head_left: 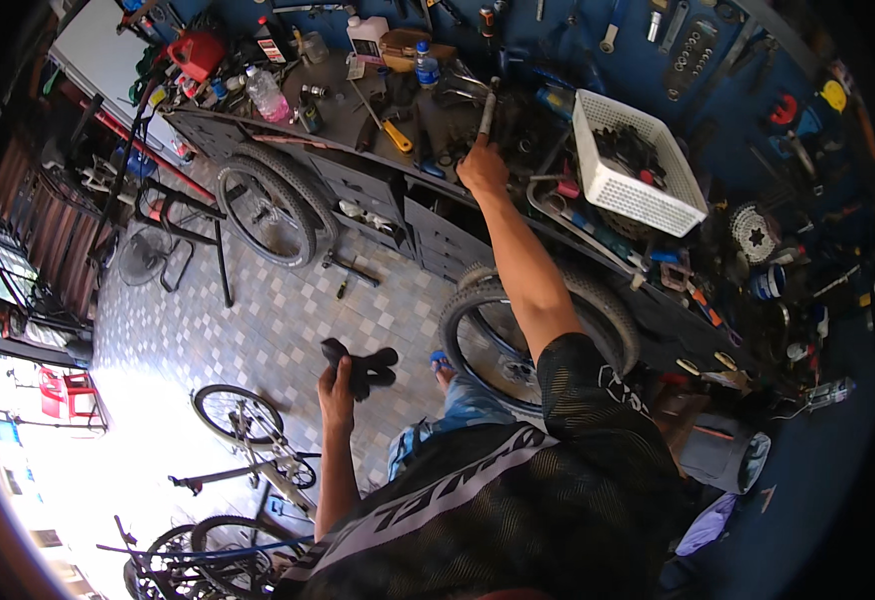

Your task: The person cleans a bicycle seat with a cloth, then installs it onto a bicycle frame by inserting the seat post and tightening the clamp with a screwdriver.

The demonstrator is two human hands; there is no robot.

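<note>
My left hand is closed on a black thing with rounded lobes, held out over the tiled floor; I cannot make out its kind. My right arm stretches to the cluttered workbench. There my right hand has its fingers wrapped at the lower end of a long grey metal rod, whose far end points toward the wall. Left of this hand lies a yellow-handled screwdriver. To its right stands a white plastic basket with dark parts inside.
Bicycle wheels lean against the bench drawers, more beside my legs. A T-shaped tool lies on the floor. Left stands a black repair stand; bicycles stand lower left. Bottles line the bench; tools hang on the blue wall.
</note>
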